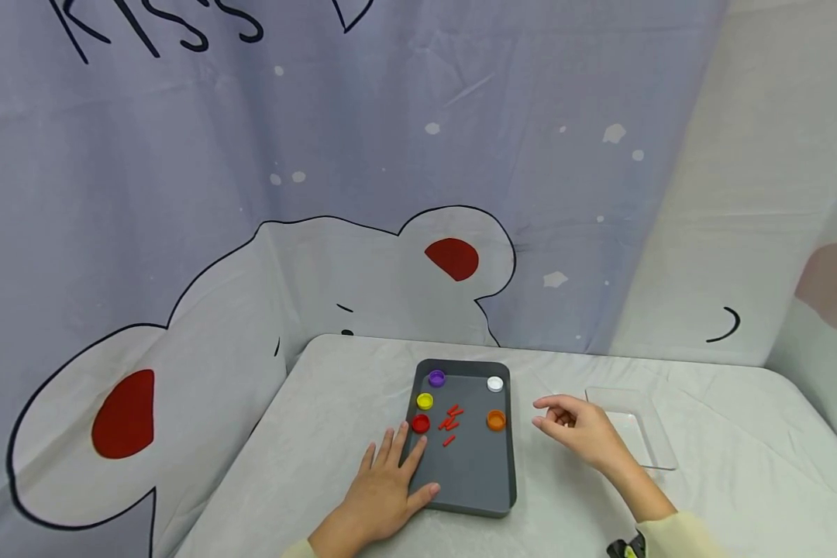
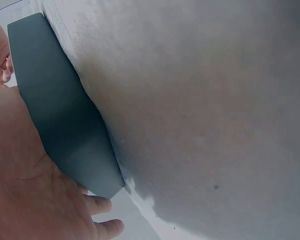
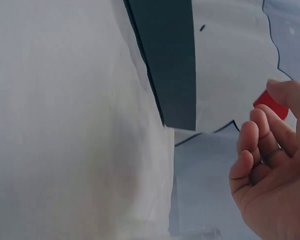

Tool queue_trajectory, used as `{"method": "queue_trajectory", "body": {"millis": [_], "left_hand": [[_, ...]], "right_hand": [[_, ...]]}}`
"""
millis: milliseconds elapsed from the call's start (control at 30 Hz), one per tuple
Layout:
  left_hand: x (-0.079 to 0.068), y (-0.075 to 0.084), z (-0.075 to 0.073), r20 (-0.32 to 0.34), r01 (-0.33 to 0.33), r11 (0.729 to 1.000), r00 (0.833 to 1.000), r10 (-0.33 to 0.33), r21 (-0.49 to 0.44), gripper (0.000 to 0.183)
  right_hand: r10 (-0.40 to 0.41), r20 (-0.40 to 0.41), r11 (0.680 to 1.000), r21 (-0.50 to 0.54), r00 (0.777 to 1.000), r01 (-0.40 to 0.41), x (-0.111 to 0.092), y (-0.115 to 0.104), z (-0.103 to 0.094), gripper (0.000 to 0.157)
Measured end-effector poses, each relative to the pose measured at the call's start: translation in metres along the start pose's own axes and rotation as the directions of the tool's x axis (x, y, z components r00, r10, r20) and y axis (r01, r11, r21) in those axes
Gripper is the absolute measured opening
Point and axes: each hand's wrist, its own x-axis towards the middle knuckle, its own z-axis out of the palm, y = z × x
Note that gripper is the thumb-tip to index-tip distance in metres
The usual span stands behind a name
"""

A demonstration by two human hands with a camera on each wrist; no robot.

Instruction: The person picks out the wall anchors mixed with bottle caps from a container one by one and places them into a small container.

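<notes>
Several red sticks (image 1: 449,440) left of your right hand (image 1: 586,435)

Your left hand (image 1: 382,496), spread over the tray (image 1: 469,482) at its left rim, is nearer the sticks. Your right, off the tray's right side, grasps nothing visible, thumb and forefinger parted. Inside the tray, left of centre, most sticks slant away rightward.

Bare hands, both: left hand (image 1: 380,496) and right hand (image 1: 582,430). Pale yellow sleeves on both arms: left sleeve (image 1: 300,550) shows just a sliver at the frame edge, right sleeve (image 1: 676,536) shows more, plain fabric, ends around the wrist. Small black piece (image 1: 617,549) sits just beside the right cuff, angular outline, yellow-green patch (image 1: 629,552) on it; cut off by the frame, can't tell what it is. Wrist views: fine creases on left palm, lines at right finger joints.
</notes>
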Motion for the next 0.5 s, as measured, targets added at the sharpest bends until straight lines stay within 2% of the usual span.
{"method": "queue_trajectory", "body": {"millis": [333, 500], "left_hand": [[-0.001, 0.001, -0.002, 0.013, 0.007, 1.0, 1.0, -0.007, -0.01, 0.079], [-0.001, 0.003, -0.003, 0.017, 0.012, 1.0, 1.0, -0.012, -0.015, 0.079]], "right_hand": [[-0.04, -0.03, 0.999, 0.034, 0.999, 0.041, 0.004, -0.011, 0.024, 0.021], [-0.003, -0.011, 0.998, 0.057, 1.0, 0.004, 0.005, -0.017, 0.038, 0.026]]}}
